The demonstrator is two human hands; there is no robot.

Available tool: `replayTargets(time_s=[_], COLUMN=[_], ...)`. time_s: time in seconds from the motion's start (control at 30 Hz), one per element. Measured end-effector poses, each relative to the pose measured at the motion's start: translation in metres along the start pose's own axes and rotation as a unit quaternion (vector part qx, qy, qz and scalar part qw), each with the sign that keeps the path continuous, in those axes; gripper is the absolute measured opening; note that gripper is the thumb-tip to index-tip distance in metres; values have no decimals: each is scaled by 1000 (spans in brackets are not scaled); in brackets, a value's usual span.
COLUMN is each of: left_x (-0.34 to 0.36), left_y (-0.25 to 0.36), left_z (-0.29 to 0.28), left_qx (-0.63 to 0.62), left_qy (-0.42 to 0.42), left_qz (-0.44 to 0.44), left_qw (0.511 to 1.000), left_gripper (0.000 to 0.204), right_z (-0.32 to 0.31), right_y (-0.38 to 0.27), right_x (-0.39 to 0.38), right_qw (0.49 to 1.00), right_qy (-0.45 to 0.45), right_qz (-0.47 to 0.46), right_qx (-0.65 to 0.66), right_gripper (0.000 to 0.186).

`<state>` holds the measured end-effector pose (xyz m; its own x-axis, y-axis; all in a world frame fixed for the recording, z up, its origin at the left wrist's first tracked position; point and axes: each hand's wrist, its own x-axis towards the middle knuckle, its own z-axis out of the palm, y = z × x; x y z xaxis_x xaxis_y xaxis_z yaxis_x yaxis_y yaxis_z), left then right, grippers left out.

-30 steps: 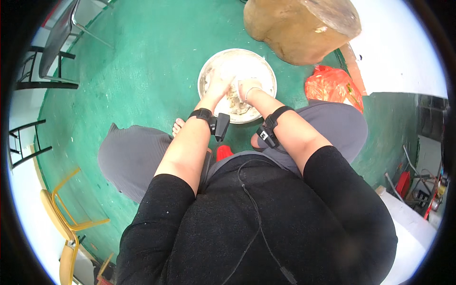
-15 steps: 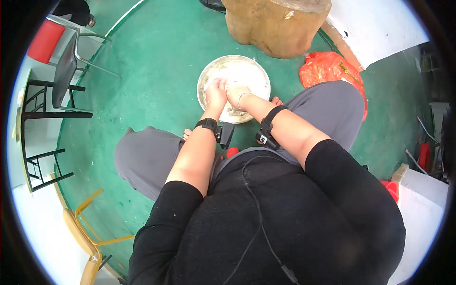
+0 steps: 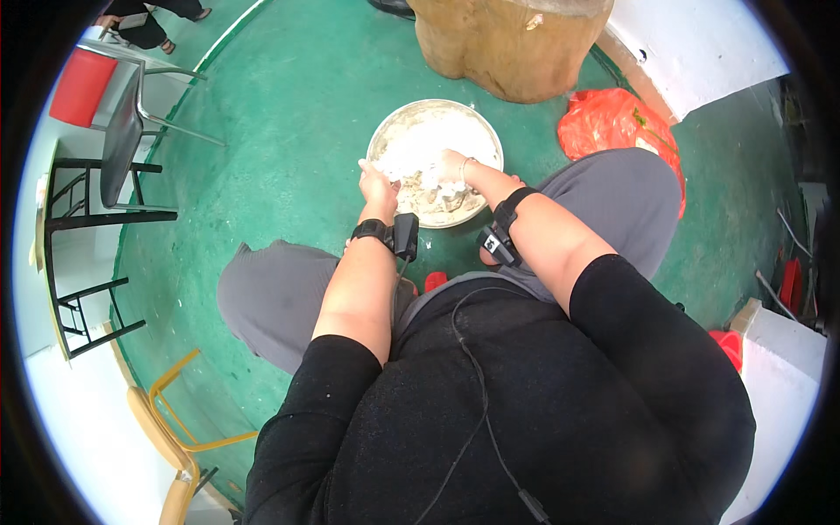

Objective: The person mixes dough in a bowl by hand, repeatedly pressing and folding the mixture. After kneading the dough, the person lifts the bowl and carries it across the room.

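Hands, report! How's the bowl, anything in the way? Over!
Left hand at left rim of bowl. Right hand inside, at pale, lumpy mix. Wooden stump beyond bowl, not blocking.

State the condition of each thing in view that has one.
Basin: upright on the green floor
White mix: partly powdery, partly clumped
Left hand: at the basin's left rim
Right hand: down in the basin
Red plastic bag: bulging; tied or open, unclear
Wrist straps: fastened

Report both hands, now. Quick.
Left hand: at the basin's left rim; whether it grips cannot be told.
Right hand: inside, at the white powder; fingertips hidden, open or closed cannot be told.
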<state>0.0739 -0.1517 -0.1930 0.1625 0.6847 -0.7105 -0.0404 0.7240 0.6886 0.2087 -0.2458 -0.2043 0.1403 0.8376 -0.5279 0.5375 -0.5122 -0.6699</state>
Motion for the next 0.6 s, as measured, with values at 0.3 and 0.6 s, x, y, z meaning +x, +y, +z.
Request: replayTargets(time_s=[0.3, 0.6], left_x=[12, 39], left_y=[-5, -30], left_z=[37, -6], left_qx=[150, 700], left_qy=[-93, -67], left_qz=[220, 421], left_qw=[959, 572], left_gripper=[42, 42], right_z=[17, 57], right_y=[72, 79], right_x=[33, 64], right_qw=[982, 819], right_qy=[158, 43], right_qz=[16, 136], right_qx=[104, 556], right_gripper=[25, 28])
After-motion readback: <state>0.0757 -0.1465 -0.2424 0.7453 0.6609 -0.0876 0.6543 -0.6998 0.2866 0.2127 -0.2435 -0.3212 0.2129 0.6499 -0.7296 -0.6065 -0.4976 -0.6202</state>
